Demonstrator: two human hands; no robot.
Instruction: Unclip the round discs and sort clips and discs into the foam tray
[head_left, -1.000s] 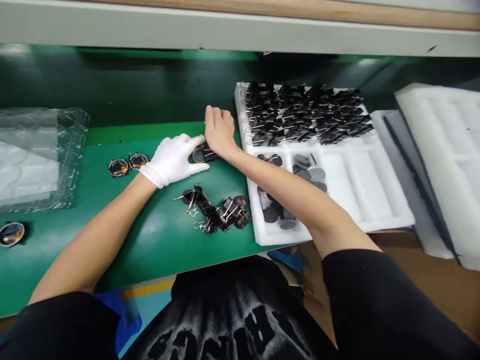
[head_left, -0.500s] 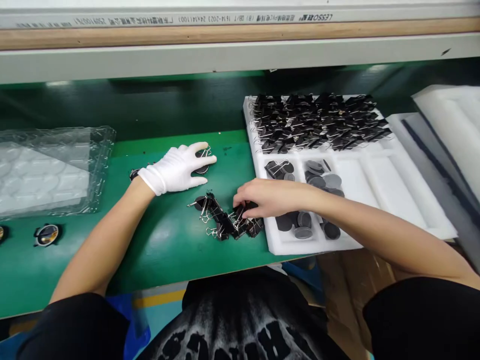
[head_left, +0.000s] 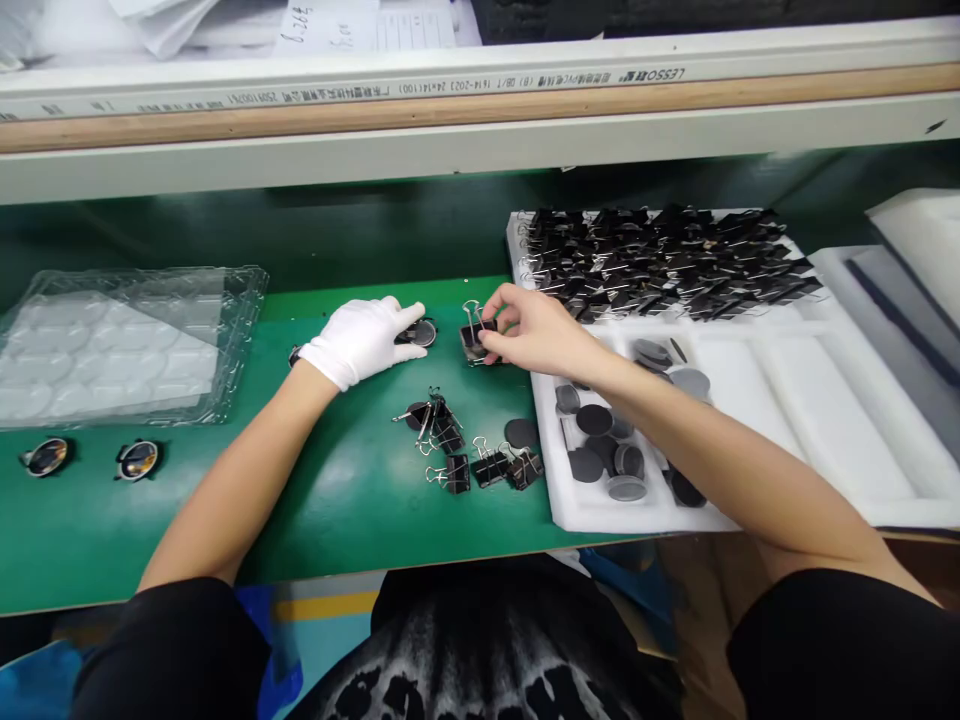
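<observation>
My left hand (head_left: 364, 340), in a white glove, has its thumb and forefinger closed around a round, metal-rimmed piece like a watch case (head_left: 422, 332) on the green bench. Another dark part (head_left: 294, 355) pokes out beside the glove's cuff. Bare-skinned, my right hand (head_left: 536, 328) pinches a black binder clip (head_left: 472, 345) just above the bench, its wire handles pointing up. Whether more than one clip is in it I cannot tell. Below both hands lie several loose binder clips (head_left: 490, 467) and a dark disc (head_left: 520, 433).
A white foam tray (head_left: 757, 400) holds rows of clips (head_left: 660, 260) and loose grey discs (head_left: 628, 461). Clear plastic trays (head_left: 127, 345) lie at left, with two round watch-like pieces (head_left: 139, 460) before them. A shelf edge (head_left: 450, 130) crosses the back.
My right hand has risen from the clip pile with a binder clip and moved up and right, near the left hand. The pile is more spread out. The camera view has shifted.
</observation>
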